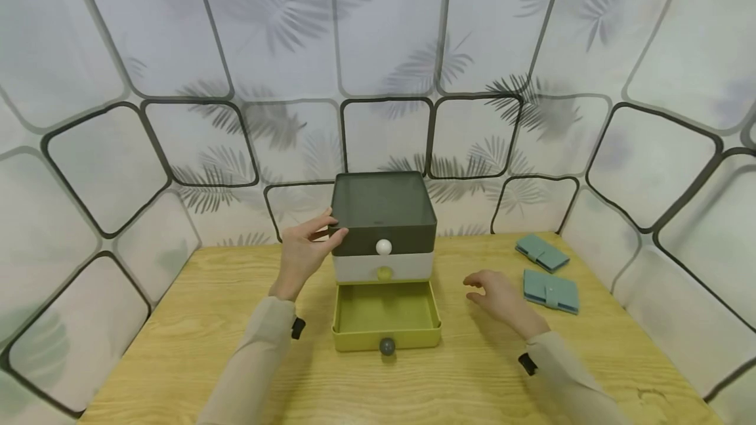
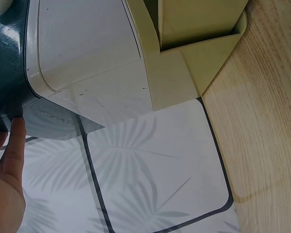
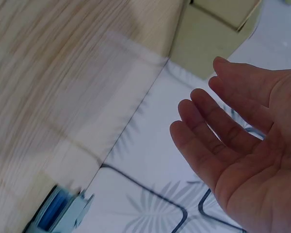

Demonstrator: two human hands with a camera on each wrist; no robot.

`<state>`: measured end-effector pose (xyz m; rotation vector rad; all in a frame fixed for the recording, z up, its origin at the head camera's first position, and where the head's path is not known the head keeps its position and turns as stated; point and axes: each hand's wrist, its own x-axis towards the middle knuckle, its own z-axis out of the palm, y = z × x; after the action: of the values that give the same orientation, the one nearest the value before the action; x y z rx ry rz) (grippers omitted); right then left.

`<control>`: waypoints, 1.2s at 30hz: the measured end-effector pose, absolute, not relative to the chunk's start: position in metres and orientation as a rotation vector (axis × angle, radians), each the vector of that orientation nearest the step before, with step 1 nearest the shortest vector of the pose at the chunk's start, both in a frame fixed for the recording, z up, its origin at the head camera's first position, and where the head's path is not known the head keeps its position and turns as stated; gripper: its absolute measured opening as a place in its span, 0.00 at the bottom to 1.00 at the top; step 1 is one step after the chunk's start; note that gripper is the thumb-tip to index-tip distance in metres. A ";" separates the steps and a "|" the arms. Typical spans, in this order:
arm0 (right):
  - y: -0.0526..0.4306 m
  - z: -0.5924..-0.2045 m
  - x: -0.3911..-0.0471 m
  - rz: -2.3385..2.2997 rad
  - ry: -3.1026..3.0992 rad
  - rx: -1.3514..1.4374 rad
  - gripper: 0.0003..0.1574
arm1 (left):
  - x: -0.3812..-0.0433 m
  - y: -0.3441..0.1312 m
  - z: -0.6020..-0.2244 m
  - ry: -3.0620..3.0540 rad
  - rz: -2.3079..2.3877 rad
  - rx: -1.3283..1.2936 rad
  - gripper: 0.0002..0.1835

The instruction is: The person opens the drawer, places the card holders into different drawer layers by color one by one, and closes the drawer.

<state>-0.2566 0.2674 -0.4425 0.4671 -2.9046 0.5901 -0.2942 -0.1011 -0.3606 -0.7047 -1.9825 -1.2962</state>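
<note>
A small chest of three drawers stands on the table: a dark grey top drawer [image 1: 354,241] with a white knob, a white middle drawer [image 1: 354,268] with a yellow-green knob, and a yellow-green bottom drawer [image 1: 386,340] with a grey knob. The bottom drawer is pulled out, and its visible inside holds nothing. At the chest's upper left front corner, my left hand [image 1: 302,251] touches the dark top section with extended fingers [image 2: 15,150]. To the right of the chest, my right hand [image 1: 499,297] hovers with relaxed fingers, holding nothing; its palm [image 3: 266,179] shows in the right wrist view.
Two blue-green wallets lie at the table's right: a rear one [image 1: 542,252] and a front one [image 1: 551,290], close to my right hand. A patterned fabric wall [image 1: 386,130] encloses the wooden table [image 1: 472,385] behind and on both sides.
</note>
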 end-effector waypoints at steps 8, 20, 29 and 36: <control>0.300 -0.444 -0.259 0.640 -2.948 0.410 0.22 | -0.293 -0.101 -0.361 -1.995 -1.300 -0.690 0.11; 0.332 -0.447 -0.262 0.675 -2.997 0.310 0.27 | -0.294 -0.102 -0.362 -2.004 -1.327 -0.684 0.11; 0.358 -0.454 -0.258 0.595 -2.960 0.229 0.30 | -0.291 -0.102 -0.362 -2.023 -1.335 -0.669 0.11; 0.387 -0.450 -0.257 0.571 -3.019 0.166 0.35 | -0.293 -0.102 -0.361 -2.015 -1.328 -0.675 0.12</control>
<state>-0.2571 0.3873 -0.4495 0.1661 -3.0193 0.5707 -0.2929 -0.1018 -0.3606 -0.6751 -2.0152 -1.3279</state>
